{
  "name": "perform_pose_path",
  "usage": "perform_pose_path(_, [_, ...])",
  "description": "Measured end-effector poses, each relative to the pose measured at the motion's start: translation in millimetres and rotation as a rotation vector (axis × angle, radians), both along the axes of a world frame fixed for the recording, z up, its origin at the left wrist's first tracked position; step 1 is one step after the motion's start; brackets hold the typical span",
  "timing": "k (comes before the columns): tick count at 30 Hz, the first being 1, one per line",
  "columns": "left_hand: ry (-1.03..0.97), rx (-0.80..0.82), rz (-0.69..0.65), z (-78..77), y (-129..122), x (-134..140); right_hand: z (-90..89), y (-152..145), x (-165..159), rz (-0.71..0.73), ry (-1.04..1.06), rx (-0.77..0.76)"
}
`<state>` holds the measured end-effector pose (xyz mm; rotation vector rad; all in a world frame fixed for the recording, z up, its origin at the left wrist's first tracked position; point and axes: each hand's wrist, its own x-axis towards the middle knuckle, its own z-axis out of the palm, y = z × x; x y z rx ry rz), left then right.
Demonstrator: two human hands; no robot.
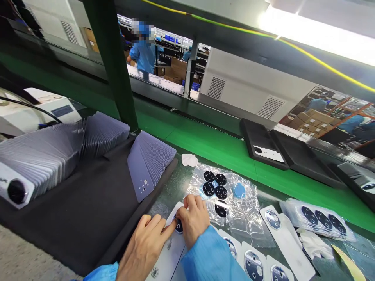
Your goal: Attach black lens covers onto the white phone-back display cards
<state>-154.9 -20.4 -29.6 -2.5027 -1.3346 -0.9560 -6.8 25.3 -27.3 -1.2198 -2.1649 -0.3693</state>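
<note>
A white phone back cover (169,255) lies on the bench in front of me, with a round black camera lens cover (179,227) at its upper end. My left hand (148,240) rests over the panel, its index finger stretched onto the lens cover's edge and the other fingers loosely bent. From the other side, my right hand (195,216) has its fingers bent and closed about the same piece, partly hiding it. Just beyond lies a clear plastic sheet (246,210) bearing several black lens covers (220,192) and a blue round piece (239,190).
Fanned purple back covers (152,164) and grey ones (43,152) stand on black cloth (79,210) at left. At right are white back covers (288,246), bagged lens covers (324,220) and black trays (263,142). A green post (113,58) rises behind; a person (143,52) stands beyond.
</note>
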Motion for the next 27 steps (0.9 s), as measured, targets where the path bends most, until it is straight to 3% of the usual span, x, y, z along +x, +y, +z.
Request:
perform_pose_path(9, [-0.001,0.02,0.011,-1.6,0,0,5.9,5,6,-0.048,-0.084,-0.372])
perform_pose_path(15, [-0.005,0.027,-0.025,-0.5,0,-3,52.2,33,23,-0.071,-0.155,-0.551])
perform_pose_path(19, [-0.009,0.032,-0.028,0.1,-1,-5,72.9,60,10,-0.047,-0.305,-0.635])
perform_pose_path(22, [-0.035,0.041,-0.028,-0.8,-2,-5,70.1,79,-11,-0.062,-0.398,-0.635])
perform_pose_path(27, [-0.069,0.073,-0.011,-4.9,-1,-4,40.4,79,-39,-0.121,-0.449,-0.594])
